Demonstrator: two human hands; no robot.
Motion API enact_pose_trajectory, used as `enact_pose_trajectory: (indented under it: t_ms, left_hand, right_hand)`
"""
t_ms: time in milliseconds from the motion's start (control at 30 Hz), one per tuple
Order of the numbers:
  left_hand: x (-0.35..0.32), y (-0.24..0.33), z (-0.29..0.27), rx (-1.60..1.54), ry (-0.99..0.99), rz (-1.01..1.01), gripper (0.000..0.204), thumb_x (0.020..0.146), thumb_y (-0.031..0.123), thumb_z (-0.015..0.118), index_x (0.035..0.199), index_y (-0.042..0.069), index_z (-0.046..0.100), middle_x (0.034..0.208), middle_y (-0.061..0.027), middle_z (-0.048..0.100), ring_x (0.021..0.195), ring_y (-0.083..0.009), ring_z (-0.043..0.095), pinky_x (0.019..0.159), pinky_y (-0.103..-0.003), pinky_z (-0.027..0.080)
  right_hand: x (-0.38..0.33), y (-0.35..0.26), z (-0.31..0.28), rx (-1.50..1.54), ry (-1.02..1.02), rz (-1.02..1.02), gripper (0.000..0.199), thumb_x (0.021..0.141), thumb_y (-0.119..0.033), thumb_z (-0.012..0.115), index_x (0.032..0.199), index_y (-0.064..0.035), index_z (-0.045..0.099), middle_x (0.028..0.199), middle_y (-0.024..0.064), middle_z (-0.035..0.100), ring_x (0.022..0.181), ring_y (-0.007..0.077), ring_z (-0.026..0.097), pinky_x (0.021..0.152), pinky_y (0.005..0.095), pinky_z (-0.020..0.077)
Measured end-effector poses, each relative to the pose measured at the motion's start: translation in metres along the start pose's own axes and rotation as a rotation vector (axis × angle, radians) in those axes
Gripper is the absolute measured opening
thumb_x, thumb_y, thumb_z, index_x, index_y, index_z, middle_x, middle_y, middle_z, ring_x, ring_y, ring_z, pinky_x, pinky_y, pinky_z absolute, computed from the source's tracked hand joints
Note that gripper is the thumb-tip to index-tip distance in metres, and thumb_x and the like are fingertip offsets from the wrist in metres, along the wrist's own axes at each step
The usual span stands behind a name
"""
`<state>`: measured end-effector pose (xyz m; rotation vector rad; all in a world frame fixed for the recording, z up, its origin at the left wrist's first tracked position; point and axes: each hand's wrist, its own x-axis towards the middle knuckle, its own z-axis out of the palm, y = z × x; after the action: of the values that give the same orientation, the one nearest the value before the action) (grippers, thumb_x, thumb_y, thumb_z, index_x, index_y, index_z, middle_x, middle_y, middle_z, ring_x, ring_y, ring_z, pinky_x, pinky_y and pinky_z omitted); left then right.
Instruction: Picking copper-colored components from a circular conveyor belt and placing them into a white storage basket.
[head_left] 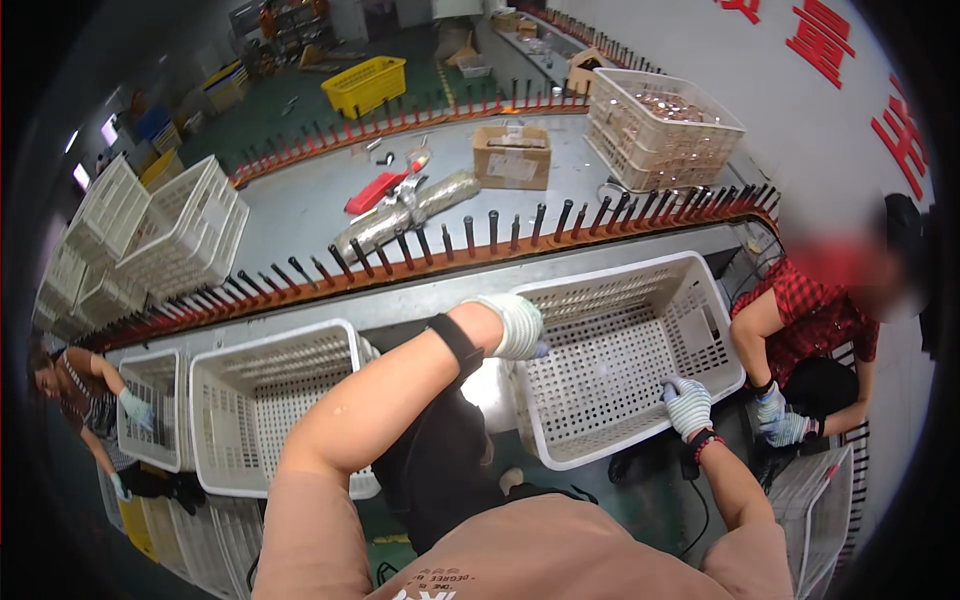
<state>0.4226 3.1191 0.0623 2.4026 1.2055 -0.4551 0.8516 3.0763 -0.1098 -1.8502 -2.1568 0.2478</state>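
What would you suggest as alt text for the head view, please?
A gloved left grip is at the left end of a white perforated plastic crate, the gloved right grip at its near rim. Beyond, upright black-topped pegs line a grey worktable; co-workers are at both sides.

Holds the left arm (385, 400) bent, slanting forward and rightward past a black wristband (455, 343) to the gloved left hand (517, 326), palm side down with fingers curled over; slants the right forearm (733, 482) forward and leftward, wearing a red bracelet (707, 442) behind the gloved right hand (688, 406), bent inward with fingers curled
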Motion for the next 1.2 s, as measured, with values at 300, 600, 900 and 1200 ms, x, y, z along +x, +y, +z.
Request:
enact_pose_trajectory:
  t_ms: [300,600,900,1200]
  left_hand:
    - [-0.011,0.001,-0.001,-0.148,-0.028,-0.046,0.047,0.104,0.041,0.050,0.111,0.001,0.074,0.088,-0.0195,0.074,0.089,-0.0389,0.071,0.082,-0.046,0.056]
    - [0.004,-0.017,0.018,-0.051,0.137,-0.045,0.040,0.099,0.038,0.054,0.113,0.007,0.075,0.103,-0.0167,0.075,0.096,-0.0385,0.071,0.088,-0.047,0.056]
    - [0.011,-0.006,0.004,-0.059,-0.050,-0.002,0.042,0.093,0.030,0.065,0.130,0.010,0.069,0.115,-0.0149,0.075,0.107,-0.0358,0.070,0.093,-0.045,0.055]
    - [0.016,-0.012,0.000,-0.126,-0.032,0.012,0.056,0.090,0.040,0.067,0.137,0.009,0.064,0.130,-0.0140,0.070,0.118,-0.0344,0.067,0.100,-0.046,0.054]
  right_hand:
    - [-0.004,-0.008,0.000,0.088,-0.029,0.025,0.022,0.091,-0.015,0.059,0.100,-0.0078,0.078,0.083,0.0146,0.074,0.083,0.0331,0.072,0.082,0.0442,0.0554]
    - [-0.002,0.003,0.006,0.058,-0.003,0.021,0.021,0.092,-0.016,0.060,0.100,-0.0089,0.079,0.085,0.0166,0.074,0.085,0.0350,0.070,0.084,0.0447,0.0544]
    - [0.001,0.006,0.006,0.005,-0.024,0.031,0.021,0.092,-0.018,0.061,0.100,-0.0101,0.078,0.088,0.0167,0.074,0.088,0.0365,0.070,0.085,0.0465,0.0539]
    - [0.013,0.000,-0.007,-0.117,-0.208,-0.427,0.021,0.091,-0.014,0.059,0.100,-0.0084,0.077,0.087,0.0173,0.074,0.087,0.0353,0.069,0.085,0.0469,0.0531]
